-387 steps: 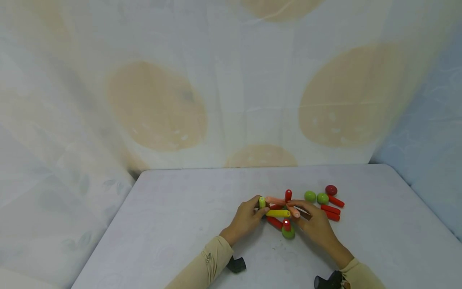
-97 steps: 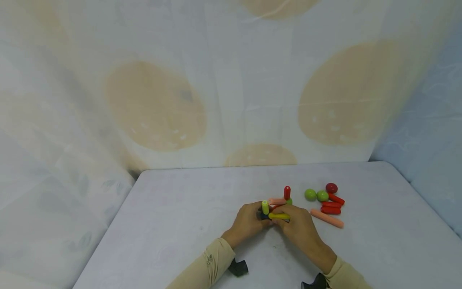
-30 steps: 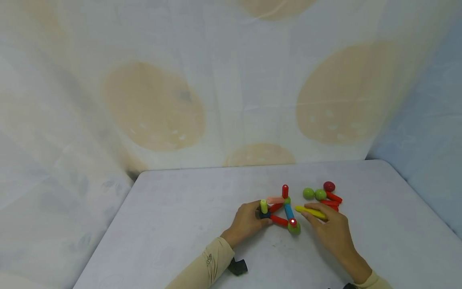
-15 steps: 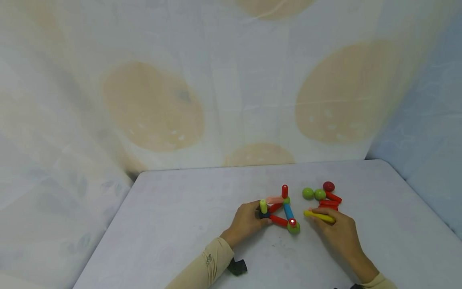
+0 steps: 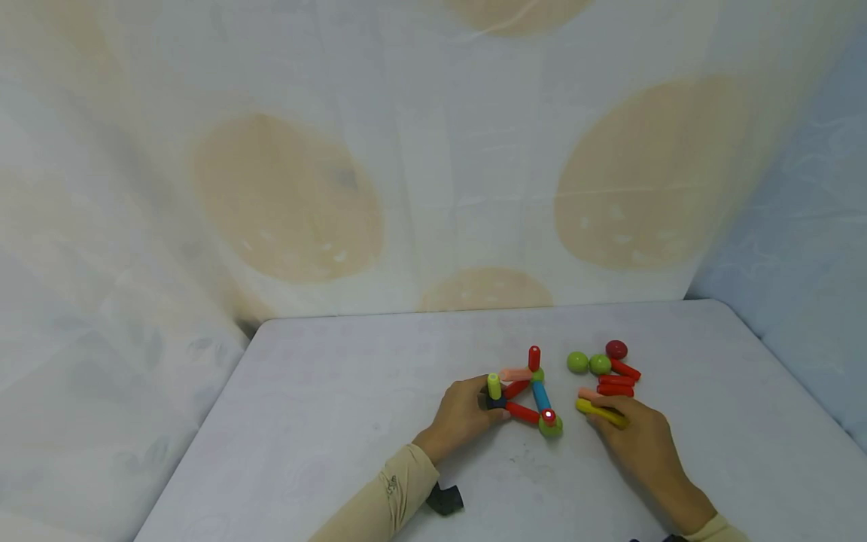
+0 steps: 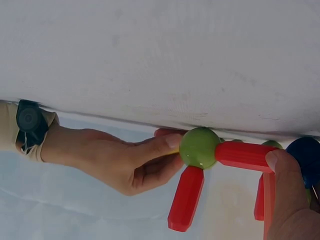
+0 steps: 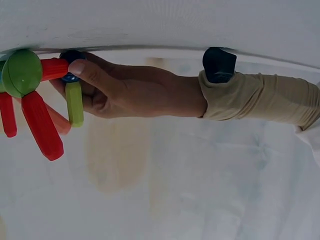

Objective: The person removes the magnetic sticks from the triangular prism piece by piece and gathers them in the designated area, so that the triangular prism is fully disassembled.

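White cloth-covered table (image 5: 339, 421), pale curtain with tan circles behind. Yellow rod (image 5: 601, 412) lies flat near the table's front edge, right of centre, under the right hand (image 5: 640, 444), whose fingers curl over it and pinch it against the cloth. A second ago that rod was higher and closer to the built frame; now it is lowered beside the loose pile, so it looks taken off the frame and being set aside. Left hand (image 5: 463, 414) grips the frame's left corner at the dark blue ball (image 5: 497, 403) under the upright lime rod (image 5: 494, 386), unmoved over the last second. Frame: red rod (image 5: 523, 412) runs to the green ball (image 5: 551, 427), blue rod (image 5: 539, 395) runs back toward the upright red rod (image 5: 533, 358). Loose pieces toward the right edge: two green balls (image 5: 588, 363), dark red ball (image 5: 616, 349), red rods (image 5: 618, 385), a salmon rod (image 5: 588, 394) just beside the yellow one. No brands or readable writing anywhere.
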